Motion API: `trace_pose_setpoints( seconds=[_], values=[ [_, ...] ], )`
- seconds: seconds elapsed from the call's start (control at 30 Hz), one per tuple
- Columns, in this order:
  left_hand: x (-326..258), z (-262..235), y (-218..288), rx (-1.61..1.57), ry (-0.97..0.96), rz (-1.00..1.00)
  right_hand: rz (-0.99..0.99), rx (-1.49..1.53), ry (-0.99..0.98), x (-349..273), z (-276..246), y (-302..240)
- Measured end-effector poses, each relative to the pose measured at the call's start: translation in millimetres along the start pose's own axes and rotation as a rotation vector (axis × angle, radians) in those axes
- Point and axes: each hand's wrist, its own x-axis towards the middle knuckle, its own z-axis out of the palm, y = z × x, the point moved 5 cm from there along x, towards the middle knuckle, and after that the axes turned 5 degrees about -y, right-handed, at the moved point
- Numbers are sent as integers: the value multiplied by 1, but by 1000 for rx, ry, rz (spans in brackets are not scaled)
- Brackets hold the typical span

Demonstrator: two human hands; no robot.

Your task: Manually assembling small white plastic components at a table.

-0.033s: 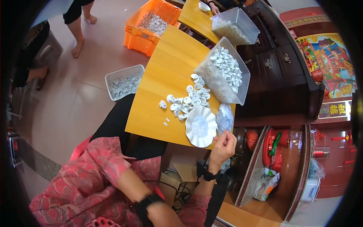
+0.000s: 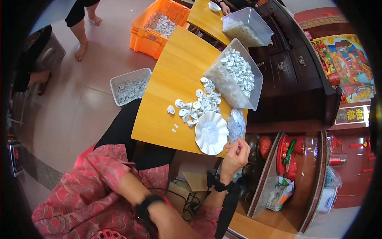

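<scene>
My right hand (image 2: 236, 156) is raised at the table's near right corner, thumb and fingers pinched together. Whatever they hold, if anything, is too small to make out. Just left of it lies a white wavy-rimmed plate (image 2: 201, 144) with small translucent pieces (image 2: 210, 132) inside. A clear plastic bag (image 2: 236, 124) with pale contents rests between plate and table edge. Behind the plate spreads a pile of small white round plastic parts (image 2: 199, 105). My left forearm wears a black band and crosses low in front of me; the left hand (image 2: 170, 223) runs off the lower edge, its fingers hidden.
On the yellow table (image 2: 171, 67), a translucent bin (image 2: 223, 81) of white parts leans at the right edge. A white tub (image 2: 115, 89) and an orange crate (image 2: 145, 44) stand left. Dark drawers (image 2: 292, 73) and shelves (image 2: 314, 171) flank the right. Other people are nearby.
My left forearm has shifted slightly, its band a little up and to the left. The right hand has barely moved and stays pinched by the plate.
</scene>
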Motion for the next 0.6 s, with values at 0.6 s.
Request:
trace_pose_setpoints(
  seconds=[0.6],
  values=[
    [-208, -183, -37, 991, 1138, -894, 682, 409, -149, -84, 30, 114]
  ],
)
